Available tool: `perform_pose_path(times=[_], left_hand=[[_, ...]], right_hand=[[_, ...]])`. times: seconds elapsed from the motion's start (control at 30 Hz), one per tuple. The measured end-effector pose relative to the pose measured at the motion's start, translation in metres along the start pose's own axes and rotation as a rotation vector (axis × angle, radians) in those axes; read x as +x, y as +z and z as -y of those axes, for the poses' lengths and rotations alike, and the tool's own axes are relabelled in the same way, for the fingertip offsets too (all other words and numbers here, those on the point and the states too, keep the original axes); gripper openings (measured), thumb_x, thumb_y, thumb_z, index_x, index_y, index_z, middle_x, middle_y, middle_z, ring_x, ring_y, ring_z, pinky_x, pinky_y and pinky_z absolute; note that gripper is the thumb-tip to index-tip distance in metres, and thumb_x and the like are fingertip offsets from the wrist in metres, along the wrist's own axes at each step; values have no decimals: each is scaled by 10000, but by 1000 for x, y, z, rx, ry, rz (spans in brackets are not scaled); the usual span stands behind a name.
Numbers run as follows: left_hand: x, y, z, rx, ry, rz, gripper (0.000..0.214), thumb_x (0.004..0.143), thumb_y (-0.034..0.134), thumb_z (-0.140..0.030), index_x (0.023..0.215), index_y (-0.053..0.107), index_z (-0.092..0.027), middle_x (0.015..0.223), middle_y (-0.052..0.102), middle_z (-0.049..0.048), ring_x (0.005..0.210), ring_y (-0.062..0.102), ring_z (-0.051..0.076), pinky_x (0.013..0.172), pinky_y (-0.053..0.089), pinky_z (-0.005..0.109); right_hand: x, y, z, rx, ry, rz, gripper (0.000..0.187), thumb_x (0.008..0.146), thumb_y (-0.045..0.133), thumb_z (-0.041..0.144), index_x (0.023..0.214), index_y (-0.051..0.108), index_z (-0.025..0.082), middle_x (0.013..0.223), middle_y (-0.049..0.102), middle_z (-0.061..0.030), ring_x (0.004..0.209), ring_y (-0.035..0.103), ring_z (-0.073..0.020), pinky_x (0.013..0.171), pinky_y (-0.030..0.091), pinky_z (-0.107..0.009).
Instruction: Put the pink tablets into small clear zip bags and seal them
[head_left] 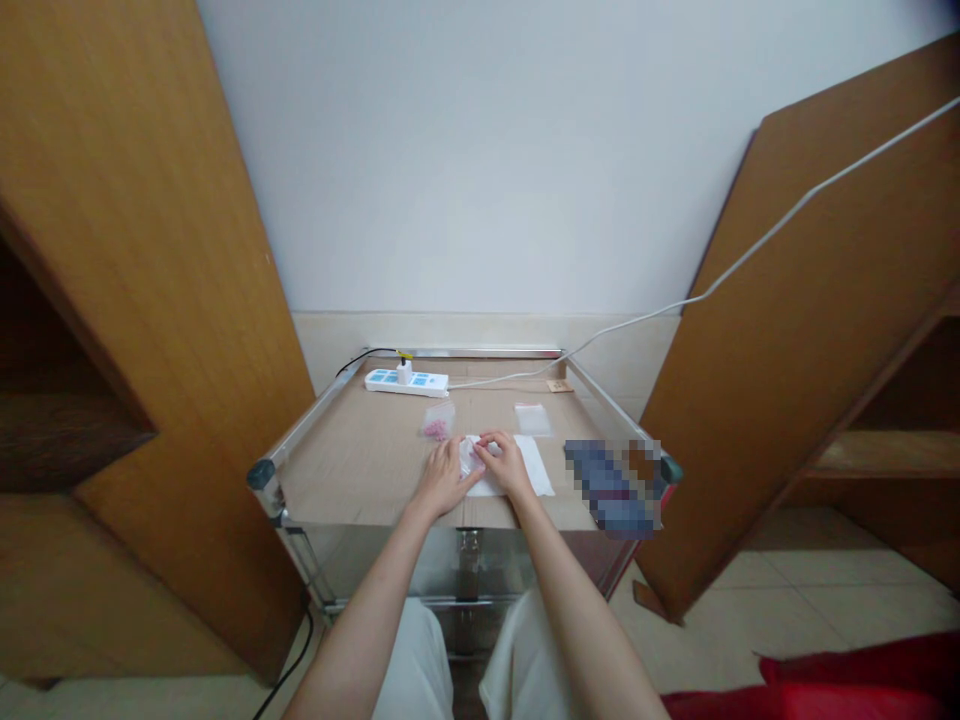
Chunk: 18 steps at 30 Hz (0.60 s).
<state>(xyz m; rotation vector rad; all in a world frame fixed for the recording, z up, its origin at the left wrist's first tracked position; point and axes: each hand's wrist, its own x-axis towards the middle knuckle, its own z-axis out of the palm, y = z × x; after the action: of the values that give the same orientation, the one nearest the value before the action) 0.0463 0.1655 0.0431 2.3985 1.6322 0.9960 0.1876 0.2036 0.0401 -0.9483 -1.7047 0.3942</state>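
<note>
Plastic, clear and crinkled, forms the small bag (466, 456) between your two hands, near the front of the brown-covered counter (337, 460). Your left hand (440, 480) grasps it from the left, fingers along its far side and thumb at its near side. Your right hand (504, 465) has its thumb and forefinger curled in at the bag's right side; whether those fingertips pinch the film or a small piece is too small to tell. Beneath the bag and your right hand lies a flat white sheet of paper (537, 468), showing mostly to the right.

Just beyond your left fingertips sits a clear plastic bag with small pink pieces (436, 428); beyond your right hand lies a flat, clear rectangular plastic packet (533, 419).

The counter's near edge passes beneath your forearms, close to you. The widest stretch of brown surface runs from your left hand to the silver left-hand rail (309, 423). On your right, room narrows between the paper and a dark, pixelated object (609, 490) by the right edge. Toward the back, a long white power strip (384, 379) lies left of centre, before the silver back rail (465, 352).
</note>
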Motion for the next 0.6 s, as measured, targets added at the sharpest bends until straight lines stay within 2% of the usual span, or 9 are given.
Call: perform_pose_path(times=[0.37,0.6], left_hand=[[-1,-2,-1,1,20,6,530,737,410,-461,1170,281,-184,1158,406,97,1100,362,203,907,286,373],[0,-2,-1,14,12,5,522,738,407,-455,1163,289,-175,1156,413,102,1094,366,202,912,283,374]], right_hand=[[0,1,-1,130,23,36,113,662,594,305,678,629,199,820,607,-48,821,533,-163,769,374,-302],[1,0,6,63,-1,123,168,725,524,297,656,651,212,856,617,-43,840,528,-161,777,365,-307]])
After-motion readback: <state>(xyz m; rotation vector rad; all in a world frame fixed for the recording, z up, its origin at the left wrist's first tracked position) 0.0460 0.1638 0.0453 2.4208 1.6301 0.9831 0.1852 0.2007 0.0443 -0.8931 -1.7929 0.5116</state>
